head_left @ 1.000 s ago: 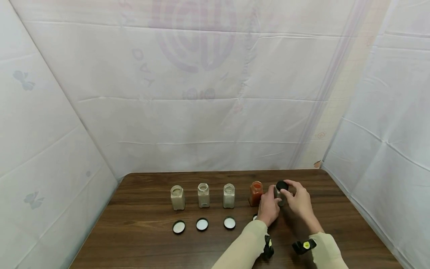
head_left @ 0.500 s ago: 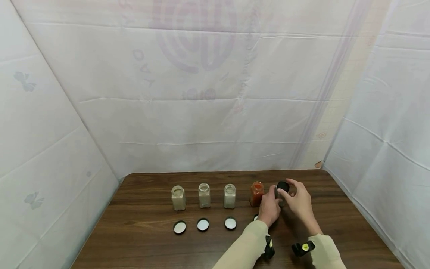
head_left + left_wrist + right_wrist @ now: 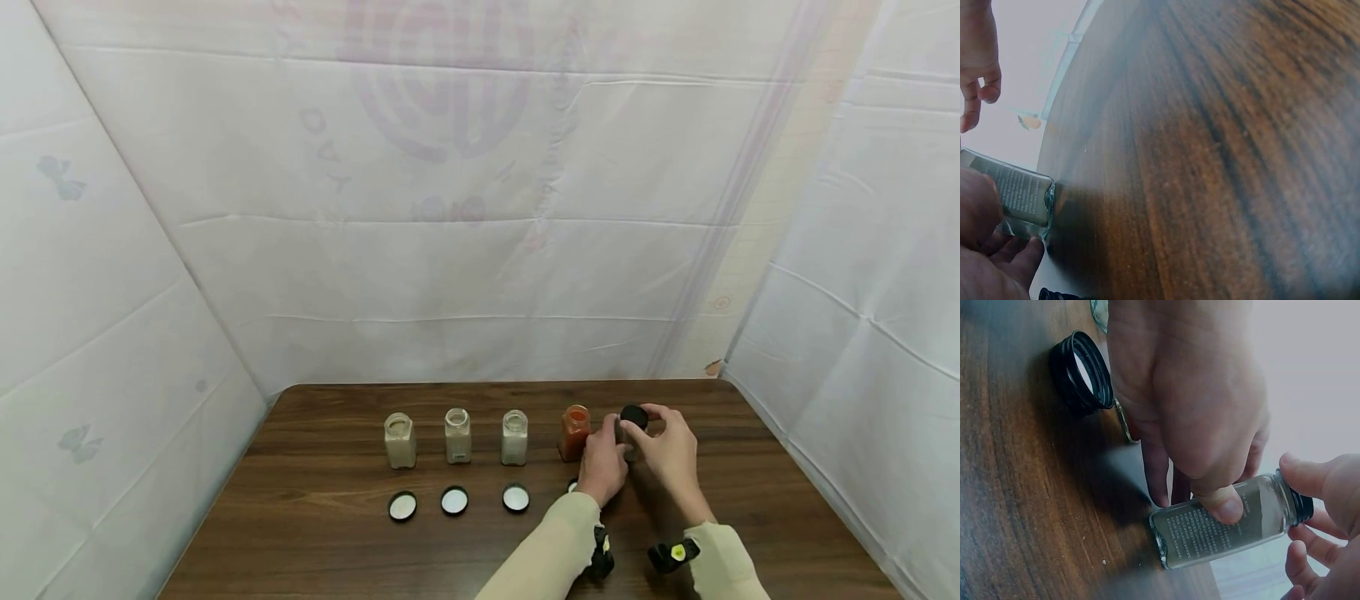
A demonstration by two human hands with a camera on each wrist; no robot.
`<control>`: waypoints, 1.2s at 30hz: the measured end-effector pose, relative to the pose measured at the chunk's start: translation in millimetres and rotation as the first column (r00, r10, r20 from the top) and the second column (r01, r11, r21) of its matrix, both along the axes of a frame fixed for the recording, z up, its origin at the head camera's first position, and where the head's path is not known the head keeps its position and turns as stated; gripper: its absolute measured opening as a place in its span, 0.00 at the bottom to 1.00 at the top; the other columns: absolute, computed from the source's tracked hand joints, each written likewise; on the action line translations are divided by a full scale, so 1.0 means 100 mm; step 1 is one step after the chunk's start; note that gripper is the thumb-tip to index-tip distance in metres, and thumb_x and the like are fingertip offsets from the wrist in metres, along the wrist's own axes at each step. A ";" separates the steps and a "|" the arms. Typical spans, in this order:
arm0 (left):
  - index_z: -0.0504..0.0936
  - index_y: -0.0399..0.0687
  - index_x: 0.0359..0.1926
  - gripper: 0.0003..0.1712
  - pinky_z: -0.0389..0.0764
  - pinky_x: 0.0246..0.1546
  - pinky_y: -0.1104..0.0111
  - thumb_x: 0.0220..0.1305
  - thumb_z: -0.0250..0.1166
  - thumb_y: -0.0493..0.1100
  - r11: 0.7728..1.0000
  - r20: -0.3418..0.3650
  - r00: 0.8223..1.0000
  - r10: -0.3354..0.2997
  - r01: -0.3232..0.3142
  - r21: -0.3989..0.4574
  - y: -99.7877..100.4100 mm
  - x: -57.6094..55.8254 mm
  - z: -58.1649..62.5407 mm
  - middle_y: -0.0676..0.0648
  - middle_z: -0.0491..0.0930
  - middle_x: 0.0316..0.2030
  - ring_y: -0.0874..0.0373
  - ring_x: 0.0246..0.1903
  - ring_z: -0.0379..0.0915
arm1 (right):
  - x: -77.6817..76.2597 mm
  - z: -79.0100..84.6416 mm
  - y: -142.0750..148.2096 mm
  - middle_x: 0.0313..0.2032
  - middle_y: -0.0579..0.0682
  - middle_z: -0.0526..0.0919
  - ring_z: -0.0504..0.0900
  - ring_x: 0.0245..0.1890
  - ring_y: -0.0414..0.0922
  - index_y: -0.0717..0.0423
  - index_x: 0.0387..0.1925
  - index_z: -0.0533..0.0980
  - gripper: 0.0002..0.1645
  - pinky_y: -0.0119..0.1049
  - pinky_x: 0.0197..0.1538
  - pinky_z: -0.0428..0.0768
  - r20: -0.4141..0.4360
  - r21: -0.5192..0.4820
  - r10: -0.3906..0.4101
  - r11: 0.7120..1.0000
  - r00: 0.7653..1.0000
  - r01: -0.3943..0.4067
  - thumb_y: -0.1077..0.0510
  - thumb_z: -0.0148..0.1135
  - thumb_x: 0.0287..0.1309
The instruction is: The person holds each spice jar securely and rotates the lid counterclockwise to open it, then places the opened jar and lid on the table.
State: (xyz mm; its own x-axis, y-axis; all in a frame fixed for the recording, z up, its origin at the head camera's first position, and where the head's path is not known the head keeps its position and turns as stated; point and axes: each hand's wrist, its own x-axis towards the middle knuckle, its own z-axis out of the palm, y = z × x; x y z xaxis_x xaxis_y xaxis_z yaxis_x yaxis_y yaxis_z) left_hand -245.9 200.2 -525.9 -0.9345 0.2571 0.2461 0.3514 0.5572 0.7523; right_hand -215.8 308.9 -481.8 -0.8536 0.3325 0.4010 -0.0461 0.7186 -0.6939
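Observation:
A glass jar (image 3: 1200, 531) with a printed label and grey-brown contents stands at the right of the row. My left hand (image 3: 602, 462) grips its body, thumb across the label in the right wrist view. At its top, my right hand (image 3: 671, 450) pinches the black lid (image 3: 633, 415) between thumb and fingers. The lid sits on the jar's neck. Just left of my left hand is a lidless jar of orange-red powder (image 3: 575, 435). An upturned black lid (image 3: 1066, 375) lies near my left wrist, partly hidden by that arm in the head view.
Three more lidless jars, a pale one (image 3: 400, 442), a middle one (image 3: 457, 437) and a whitish one (image 3: 514, 439), stand leftward. Upturned lids (image 3: 402, 507) with white liners lie before them. White sheeting (image 3: 465, 275) hangs behind the brown wooden table (image 3: 337, 550).
My right hand's fingers have shifted slightly around the lid. My left hand keeps its grip on the jar, and the other jars and lids stay where they were.

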 end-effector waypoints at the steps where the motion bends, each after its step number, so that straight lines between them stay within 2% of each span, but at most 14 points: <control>1: 0.72 0.53 0.62 0.23 0.83 0.44 0.67 0.70 0.65 0.35 1.000 0.004 1.000 0.000 0.000 -0.001 0.00 0.00 0.00 0.52 0.85 0.42 0.63 0.39 0.82 | 0.00 0.00 0.00 0.47 0.64 0.80 0.82 0.34 0.54 0.65 0.55 0.80 0.25 0.41 0.36 0.77 0.001 0.001 0.003 1.000 1.000 -0.003 0.55 0.75 0.61; 7: 0.72 0.52 0.61 0.22 0.83 0.41 0.68 0.70 0.66 0.35 1.000 -0.006 1.000 -0.004 0.004 -0.004 -0.01 -0.01 -0.02 0.52 0.84 0.40 0.62 0.39 0.82 | 0.01 0.01 0.01 0.51 0.66 0.80 0.79 0.31 0.49 0.66 0.59 0.79 0.26 0.36 0.32 0.75 -0.003 0.028 0.042 0.999 0.999 -0.042 0.57 0.72 0.63; 11: 0.72 0.51 0.61 0.22 0.82 0.39 0.69 0.70 0.66 0.35 1.000 -0.031 1.000 -0.006 0.006 -0.012 0.00 -0.01 -0.02 0.52 0.84 0.39 0.61 0.39 0.82 | 0.02 0.03 0.03 0.53 0.67 0.80 0.75 0.25 0.44 0.66 0.62 0.76 0.27 0.34 0.27 0.72 0.002 0.037 0.074 0.997 0.997 -0.074 0.60 0.70 0.65; 16: 0.72 0.52 0.60 0.22 0.81 0.38 0.69 0.70 0.66 0.35 1.000 -0.038 0.999 -0.001 0.000 -0.022 -0.01 -0.01 0.00 0.53 0.84 0.38 0.62 0.38 0.82 | 0.03 0.04 0.05 0.60 0.67 0.77 0.70 0.17 0.41 0.63 0.67 0.72 0.28 0.34 0.21 0.70 0.057 0.001 0.126 0.992 0.990 -0.126 0.63 0.64 0.69; 23: 0.72 0.52 0.60 0.22 0.80 0.36 0.71 0.69 0.67 0.34 1.000 -0.044 0.999 -0.002 0.001 -0.022 -0.02 -0.01 0.01 0.54 0.83 0.37 0.62 0.37 0.82 | 0.03 0.05 0.07 0.67 0.68 0.72 0.64 0.12 0.42 0.59 0.74 0.65 0.30 0.36 0.21 0.67 0.141 -0.023 0.183 0.983 0.973 -0.182 0.66 0.55 0.74; 27: 0.73 0.53 0.59 0.22 0.80 0.36 0.71 0.68 0.66 0.33 1.000 -0.037 0.999 -0.003 0.003 -0.018 -0.02 -0.01 0.01 0.55 0.84 0.38 0.63 0.38 0.82 | 0.02 0.05 0.08 0.69 0.67 0.70 0.62 0.13 0.43 0.61 0.75 0.62 0.31 0.39 0.26 0.67 0.140 -0.008 0.207 0.978 0.968 -0.208 0.67 0.54 0.74; 32: 0.72 0.51 0.61 0.23 0.82 0.39 0.69 0.69 0.66 0.34 1.000 -0.033 0.999 0.001 -0.002 -0.029 -0.02 0.00 0.01 0.51 0.84 0.41 0.61 0.39 0.82 | 0.03 0.07 0.07 0.67 0.66 0.72 0.71 0.24 0.44 0.62 0.74 0.62 0.33 0.37 0.28 0.71 0.093 0.023 0.215 0.976 0.972 -0.218 0.64 0.59 0.72; 36: 0.72 0.50 0.64 0.25 0.83 0.43 0.66 0.69 0.65 0.33 1.000 -0.018 1.000 0.004 -0.005 -0.026 -0.03 0.01 0.02 0.49 0.84 0.41 0.59 0.40 0.82 | 0.04 0.09 0.04 0.60 0.68 0.75 0.77 0.33 0.49 0.64 0.72 0.65 0.35 0.38 0.32 0.76 0.056 0.041 0.171 0.984 0.984 -0.174 0.60 0.66 0.69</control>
